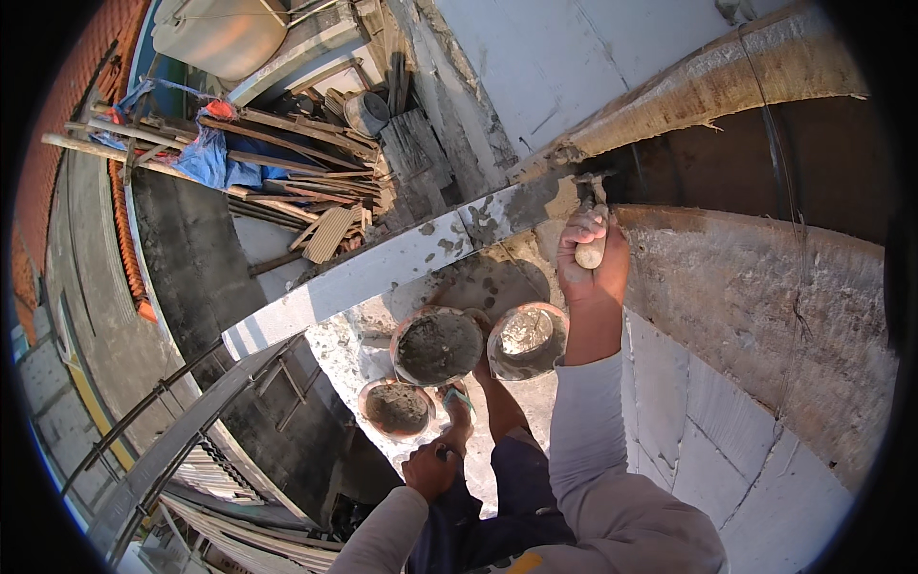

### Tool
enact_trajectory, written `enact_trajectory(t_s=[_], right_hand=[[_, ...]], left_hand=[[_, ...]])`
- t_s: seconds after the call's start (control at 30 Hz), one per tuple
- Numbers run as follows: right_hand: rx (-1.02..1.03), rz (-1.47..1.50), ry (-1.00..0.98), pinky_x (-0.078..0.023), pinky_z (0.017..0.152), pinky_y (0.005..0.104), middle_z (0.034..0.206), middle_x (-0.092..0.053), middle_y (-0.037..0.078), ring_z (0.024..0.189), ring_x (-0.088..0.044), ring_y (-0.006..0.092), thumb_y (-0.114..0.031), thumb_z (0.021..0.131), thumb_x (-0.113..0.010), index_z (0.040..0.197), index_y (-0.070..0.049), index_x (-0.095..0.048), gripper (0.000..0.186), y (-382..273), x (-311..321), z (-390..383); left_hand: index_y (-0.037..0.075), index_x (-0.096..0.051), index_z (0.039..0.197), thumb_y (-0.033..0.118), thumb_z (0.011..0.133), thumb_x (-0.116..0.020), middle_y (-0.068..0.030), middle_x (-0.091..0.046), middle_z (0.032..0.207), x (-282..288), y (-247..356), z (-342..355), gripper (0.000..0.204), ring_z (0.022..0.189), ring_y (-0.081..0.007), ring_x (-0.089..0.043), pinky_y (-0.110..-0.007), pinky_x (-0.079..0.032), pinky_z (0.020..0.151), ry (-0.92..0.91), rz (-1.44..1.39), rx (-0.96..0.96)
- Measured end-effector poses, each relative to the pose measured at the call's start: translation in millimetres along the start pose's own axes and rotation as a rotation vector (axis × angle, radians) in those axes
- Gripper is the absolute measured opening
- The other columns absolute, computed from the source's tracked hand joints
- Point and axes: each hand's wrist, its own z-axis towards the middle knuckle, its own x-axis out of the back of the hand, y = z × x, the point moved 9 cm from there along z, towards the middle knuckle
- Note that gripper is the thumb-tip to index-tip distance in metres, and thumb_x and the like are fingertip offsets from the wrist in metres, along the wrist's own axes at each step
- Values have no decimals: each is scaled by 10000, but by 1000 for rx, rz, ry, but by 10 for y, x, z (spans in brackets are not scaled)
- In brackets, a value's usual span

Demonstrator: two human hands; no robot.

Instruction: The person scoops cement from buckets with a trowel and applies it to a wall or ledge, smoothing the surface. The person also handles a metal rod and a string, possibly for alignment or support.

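My right hand [595, 258] is closed round the pale rounded handle [590, 253] of a trowel, at the end of the white block wall [359, 282]. The trowel's blade is mostly hidden beyond my fingers, close to wet mortar [562, 198] on the wall top. Down by my knee, my left hand [430, 471] is curled closed; a small dark spot shows at its fingers, too unclear to name. Below the wall, by my feet, stand a basin of grey mortar [438, 346], a basin with wet, shiny contents [528, 342] and a smaller basin [395, 408] with grey-brown material.
A rough concrete beam [746, 287] curves away on the right beside a dark gap [708, 172]. Beyond the wall lie stacked timber [306, 158], a blue tarp [203, 158] and a large tank [220, 33]. A metal rail [182, 430] runs along the lower left, with a drop beside it.
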Motion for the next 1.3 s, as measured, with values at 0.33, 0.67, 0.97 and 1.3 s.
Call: enact_trajectory(t_s=[0.33, 0.67, 0.97, 1.3], right_hand=[[184, -398, 160, -443, 551, 278, 729, -468, 25, 596, -473, 127, -396, 1112, -399, 893, -55, -476, 412, -122, 68, 14], [60, -641, 167, -396, 540, 294, 801, -497, 18, 588, -453, 124, -399, 1116, -385, 1198, -140, -481, 287, 112, 197, -512], [211, -954, 330, -419, 516, 292, 801, -510, 26, 577, -475, 125, -412, 1115, -416, 1168, -102, -507, 327, 119, 299, -584], [-3, -1710, 188, -417, 451, 250, 732, -514, 16, 524, -491, 87, -332, 1103, -466, 1183, -72, -534, 281, -67, 469, -746]], left_hand=[[141, -687, 1285, 455, 895, -607, -173, -688, 1265, 145, 117, -23, 506, 1215, -376, -625, -547, -433, 1049, -2, -46, -16], [137, -698, 1260, 462, 885, -618, -162, -689, 1274, 120, 69, 42, 502, 1217, -357, -626, -527, -430, 1061, 8, -50, -15], [138, -678, 1294, 468, 879, -612, -176, -687, 1271, 141, 115, 19, 534, 1202, -367, -632, -523, -437, 1053, -1, -49, -25], [125, -658, 1327, 471, 879, -619, -187, -686, 1274, 107, 132, 5, 568, 1222, -376, -625, -536, -431, 1057, -4, -50, -18]])
